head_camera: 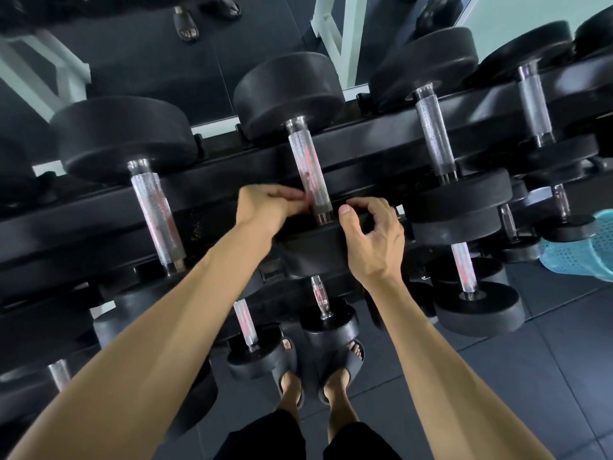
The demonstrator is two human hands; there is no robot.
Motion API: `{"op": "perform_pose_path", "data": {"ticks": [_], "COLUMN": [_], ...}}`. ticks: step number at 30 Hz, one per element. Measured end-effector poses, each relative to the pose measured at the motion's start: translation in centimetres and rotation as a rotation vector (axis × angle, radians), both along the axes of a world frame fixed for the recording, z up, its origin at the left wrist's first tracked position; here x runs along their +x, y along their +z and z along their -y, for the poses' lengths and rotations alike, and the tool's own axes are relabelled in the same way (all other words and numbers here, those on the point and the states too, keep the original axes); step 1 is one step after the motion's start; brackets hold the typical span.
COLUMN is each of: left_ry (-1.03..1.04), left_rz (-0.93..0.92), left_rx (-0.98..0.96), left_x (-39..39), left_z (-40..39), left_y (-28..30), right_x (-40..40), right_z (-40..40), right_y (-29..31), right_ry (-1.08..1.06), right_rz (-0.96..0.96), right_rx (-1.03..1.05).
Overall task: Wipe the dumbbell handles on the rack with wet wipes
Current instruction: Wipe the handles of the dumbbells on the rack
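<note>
- Standing at centre frame: the black tiered metal dumbbell rack (365,141), running from lower left to upper right, loaded with black round-headed dumbbells.
- Lying across the top tier at centre: the black dumbbell with a knurled silver handle (306,167), far head toward the upper middle of the frame, near head just below both hands.
- Reaching in from the lower left: the left hand (265,207), fingertips (298,195) meeting the lower end of that handle from its left side, fingers curled; possibly pinching something thin there, but too blurred to tell, and no wipe clearly visible.
- Reaching in from the lower right: the right hand (371,237), fingers curled loosely and holding nothing visible, thumb (346,214) resting on the top edge of the near dumbbell head, just right of the handle's end.
- Sitting left and right on the same tier: the neighbouring silver-handled dumbbells (156,207), apart from both hands.
- Showing at the right edge: a pale blue perforated plastic basket (583,250) on the dark floor.
- Standing at bottom centre: feet in black slide sandals (338,370) beneath the lower tiers.
</note>
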State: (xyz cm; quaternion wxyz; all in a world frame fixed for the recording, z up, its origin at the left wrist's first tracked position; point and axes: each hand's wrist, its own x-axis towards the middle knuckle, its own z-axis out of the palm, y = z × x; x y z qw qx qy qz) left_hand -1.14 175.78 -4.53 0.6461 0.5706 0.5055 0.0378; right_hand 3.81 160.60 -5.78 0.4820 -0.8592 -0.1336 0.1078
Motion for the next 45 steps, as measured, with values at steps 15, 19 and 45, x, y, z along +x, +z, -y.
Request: {"op": "perform_pose_path", "data": {"ticks": [15,19,45], "left_ry": [0.147,0.057,0.404], "left_rz": [0.105,0.08,0.226], "left_rx": [-0.071,-0.079,-0.129], "left_x": [1.6,0.2,4.6], "left_z": [-1.3,0.4,-2.5], "left_y": [0.2,0.1,1.1], "right_x": [0.1,0.2,0.3], "right_z": [-0.1,0.0,0.0], "right_y": [0.0,0.1,-0.3], "right_ry": [-0.006,-0.011,-0.002], "right_rz": [0.001,-0.004,0.013], "right_rx": [-0.001,0.004,0.0]}}
